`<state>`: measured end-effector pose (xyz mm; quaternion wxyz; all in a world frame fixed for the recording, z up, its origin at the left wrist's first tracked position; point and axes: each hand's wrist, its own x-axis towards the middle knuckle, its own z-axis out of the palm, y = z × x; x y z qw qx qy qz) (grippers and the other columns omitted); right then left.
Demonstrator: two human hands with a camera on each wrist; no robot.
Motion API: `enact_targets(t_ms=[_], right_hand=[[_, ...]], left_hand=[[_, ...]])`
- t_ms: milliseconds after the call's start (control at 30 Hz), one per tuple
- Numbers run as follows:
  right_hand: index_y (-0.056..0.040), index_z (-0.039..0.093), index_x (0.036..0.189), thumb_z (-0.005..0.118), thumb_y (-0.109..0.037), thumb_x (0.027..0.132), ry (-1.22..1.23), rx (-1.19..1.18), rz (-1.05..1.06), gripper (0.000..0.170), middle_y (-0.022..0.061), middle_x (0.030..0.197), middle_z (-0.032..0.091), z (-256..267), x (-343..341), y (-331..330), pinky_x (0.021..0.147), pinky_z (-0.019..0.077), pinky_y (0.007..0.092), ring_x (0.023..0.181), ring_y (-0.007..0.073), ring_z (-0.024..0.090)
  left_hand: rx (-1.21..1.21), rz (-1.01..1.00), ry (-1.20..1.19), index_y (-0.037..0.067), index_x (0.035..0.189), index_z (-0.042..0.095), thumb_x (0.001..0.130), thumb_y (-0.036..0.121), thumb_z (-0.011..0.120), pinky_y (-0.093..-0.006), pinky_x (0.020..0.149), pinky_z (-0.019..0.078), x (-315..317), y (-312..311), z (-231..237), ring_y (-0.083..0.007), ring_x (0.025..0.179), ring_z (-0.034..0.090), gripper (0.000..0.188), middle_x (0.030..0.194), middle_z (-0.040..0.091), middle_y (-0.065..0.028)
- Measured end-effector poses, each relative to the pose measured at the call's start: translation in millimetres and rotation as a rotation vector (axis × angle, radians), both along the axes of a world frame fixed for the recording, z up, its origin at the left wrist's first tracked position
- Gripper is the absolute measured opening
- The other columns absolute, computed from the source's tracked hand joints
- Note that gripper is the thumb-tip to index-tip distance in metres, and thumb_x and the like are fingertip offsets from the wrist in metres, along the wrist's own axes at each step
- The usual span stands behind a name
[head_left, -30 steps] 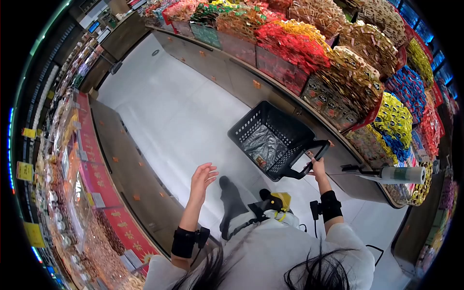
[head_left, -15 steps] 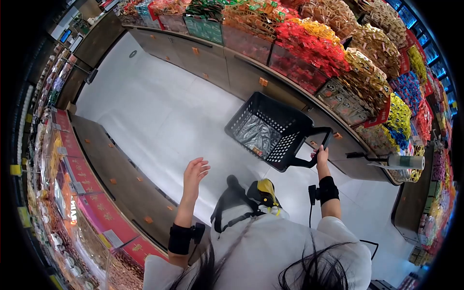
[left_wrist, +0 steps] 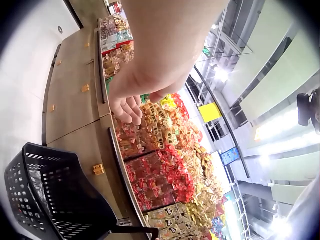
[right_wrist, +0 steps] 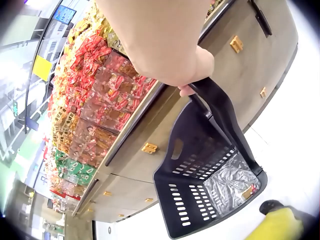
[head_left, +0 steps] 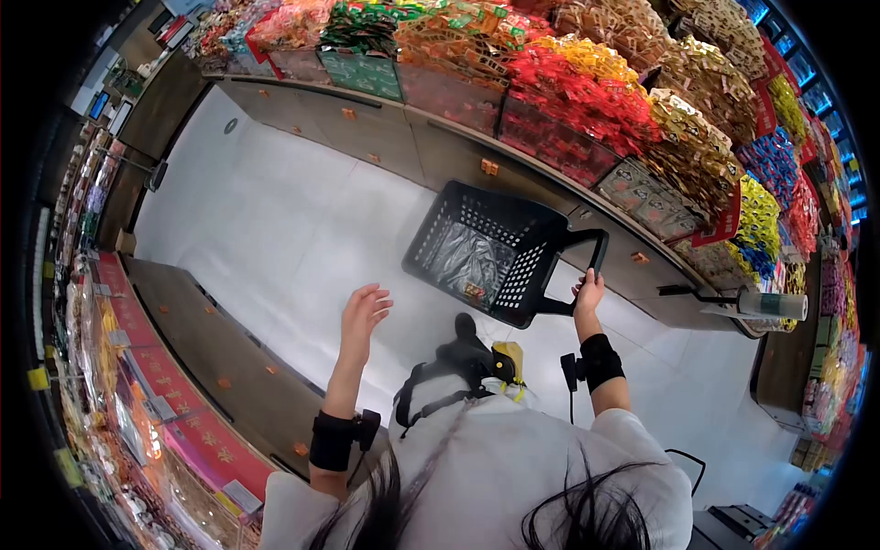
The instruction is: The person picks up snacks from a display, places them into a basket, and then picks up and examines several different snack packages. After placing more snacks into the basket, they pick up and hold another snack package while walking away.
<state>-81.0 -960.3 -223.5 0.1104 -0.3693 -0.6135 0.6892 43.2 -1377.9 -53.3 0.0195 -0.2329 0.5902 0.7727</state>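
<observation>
My right hand grips the handle of a black shopping basket, which hangs tilted beside the counter. In the right wrist view the fingers curl round the black handle. Clear crinkled plastic lies in the basket, with a small coloured packet near one corner. My left hand is held in the air left of the basket, holding nothing, its fingers relaxed and slightly bent. In the left wrist view that hand appears in front of the heaped sweets.
Heaps of wrapped sweets fill the counter along the far side. Another display with red panels runs along the left. A roll of plastic bags juts out at the right. Pale floor lies between the counters.
The view has turned and moved along the aisle. The basket now appears further left, still gripped by my right hand. My left hand remains raised and without anything in it.
</observation>
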Motion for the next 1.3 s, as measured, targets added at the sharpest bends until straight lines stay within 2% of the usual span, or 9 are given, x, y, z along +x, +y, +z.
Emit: enact_targets(t_ms=[133,367,533,833,933,1033,1133,1233,1300], right_hand=[[-0.0069,0.049,0.098,0.053,-0.029,0.085,0.003,-0.047,-0.012,0.026,0.0025,0.069,0.048,-11,-2,-5,0.046,0.0424,0.0232,0.055,0.0100,0.046],[-0.0068,0.050,0.101,0.054,-0.028,0.085,0.011,-0.063,-0.106,0.026,0.0025,0.067,0.049,-5,0,-26,0.045,0.0416,0.0226,0.050,0.0098,0.045],[-0.0033,0.051,0.096,0.056,-0.022,0.084,0.094,-0.102,-0.203,0.022,0.0028,0.064,0.047,-6,-5,-40,0.039,0.0371,0.0221,0.046,0.0091,0.043],[0.0013,0.055,0.093,0.056,-0.023,0.083,0.000,0.132,-0.288,0.026,0.0049,0.065,0.053,-13,-14,-59,0.043,0.0381,0.0219,0.049,0.0098,0.046],[-0.0027,0.055,0.082,0.056,-0.026,0.084,-0.034,0.245,-0.319,0.023,0.0025,0.062,0.052,-6,-20,-66,0.041,0.0350,0.0206,0.044,0.0081,0.043],[0.0035,0.053,0.094,0.054,-0.022,0.084,-0.174,0.287,-0.277,0.028,0.0088,0.071,0.056,-4,-22,-64,0.051,0.0421,0.0269,0.055,0.0155,0.051],[0.0024,0.052,0.099,0.054,-0.016,0.082,-0.317,0.944,-0.343,0.025,0.0152,0.086,0.056,-10,-26,-73,0.067,0.0441,0.0334,0.073,0.0250,0.055],[0.0014,0.050,0.102,0.055,-0.010,0.076,-0.197,1.435,-0.278,0.028,0.0191,0.099,0.052,42,-35,-111,0.080,0.0404,0.0377,0.090,0.0306,0.052],[-0.0001,0.050,0.102,0.053,-0.002,0.073,-0.088,1.246,-0.070,0.029,0.0170,0.100,0.050,60,-39,-140,0.080,0.0407,0.0356,0.091,0.0292,0.051]], left_hand=[[-0.024,-0.079,0.016,0.002,0.113,0.046,0.088,0.021,0.045,-0.0288,0.080,0.0432,-45,0,4,-0.0185,0.093,0.056,0.031,0.103,0.055,-0.0106],[-0.042,-0.194,0.016,0.001,0.113,0.046,0.088,0.022,0.045,-0.0287,0.079,0.0440,-103,-8,6,-0.0181,0.092,0.056,0.032,0.103,0.055,-0.0114],[-0.028,-0.285,0.006,0.001,0.113,0.045,0.088,0.021,0.045,-0.0289,0.080,0.0432,-139,-35,-2,-0.0179,0.092,0.056,0.032,0.103,0.055,-0.0103],[-0.032,-0.420,-0.046,0.001,0.113,0.047,0.089,0.021,0.044,-0.0288,0.081,0.0429,-195,-126,-14,-0.0186,0.094,0.056,0.032,0.105,0.055,-0.0106],[-0.054,-0.442,-0.088,0.002,0.113,0.047,0.089,0.022,0.043,-0.0287,0.081,0.0426,-208,-147,-23,-0.0180,0.094,0.056,0.031,0.104,0.055,-0.0104],[-0.034,-0.498,-0.127,0.003,0.113,0.046,0.088,0.022,0.044,-0.0292,0.083,0.0417,-224,-160,-31,-0.0173,0.095,0.055,0.031,0.104,0.055,-0.0096],[0.000,-0.565,-0.100,0.003,0.113,0.047,0.089,0.022,0.044,-0.0290,0.083,0.0418,-239,-163,-35,-0.0172,0.095,0.055,0.031,0.105,0.055,-0.0095],[-0.004,-0.606,-0.103,0.003,0.113,0.047,0.089,0.022,0.044,-0.0282,0.082,0.0420,-253,-155,-37,-0.0166,0.094,0.056,0.031,0.104,0.055,-0.0093],[0.032,-0.648,-0.102,0.003,0.112,0.047,0.089,0.022,0.044,-0.0275,0.082,0.0421,-260,-147,-40,-0.0161,0.094,0.056,0.030,0.104,0.056,-0.0091]])
